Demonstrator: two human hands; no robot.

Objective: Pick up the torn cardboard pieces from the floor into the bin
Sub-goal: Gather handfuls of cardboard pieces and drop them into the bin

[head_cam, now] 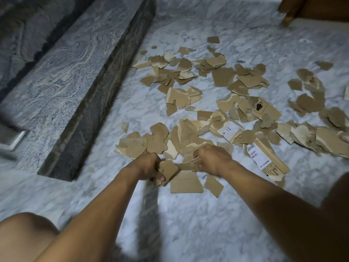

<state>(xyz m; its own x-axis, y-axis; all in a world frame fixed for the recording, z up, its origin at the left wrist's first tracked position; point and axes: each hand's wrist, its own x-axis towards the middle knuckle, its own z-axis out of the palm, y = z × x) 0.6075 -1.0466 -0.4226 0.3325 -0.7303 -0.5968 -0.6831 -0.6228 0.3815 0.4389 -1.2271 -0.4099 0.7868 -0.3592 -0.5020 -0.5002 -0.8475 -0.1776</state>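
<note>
Head-height view, looking down on a pale marble floor (188,224) strewn with torn cardboard pieces (222,76) — dozens of brown scraps, spread from just beyond the hands out to the far right edge.

Left hand (149,167) with fingers curled round a small stack of scraps (167,171), thumb pressed on the near side. Right hand (213,161) just beside, knuckles up, closed on the other end of a ragged strip (186,165) stretched between the two hands. Fingertips of that hand hidden, so no telling what more is gripped beneath.

Directly under the hands, a flat rectangular scrap (186,183) lying on the floor. To the right, a long labelled piece (264,159) with white printed stickers. On the left, a grey stone step (75,72) running away from the viewer. At top right, the corner of something wooden (311,8), cut off by the edge. At lower left, a bare knee (24,233).

No bin anywhere in view. Judged from this, barely begun — one handful gathered at most, nearly the whole scatter yet to be collected, with small stray bits near the step and the far corners likely needing separate reaches.
</note>
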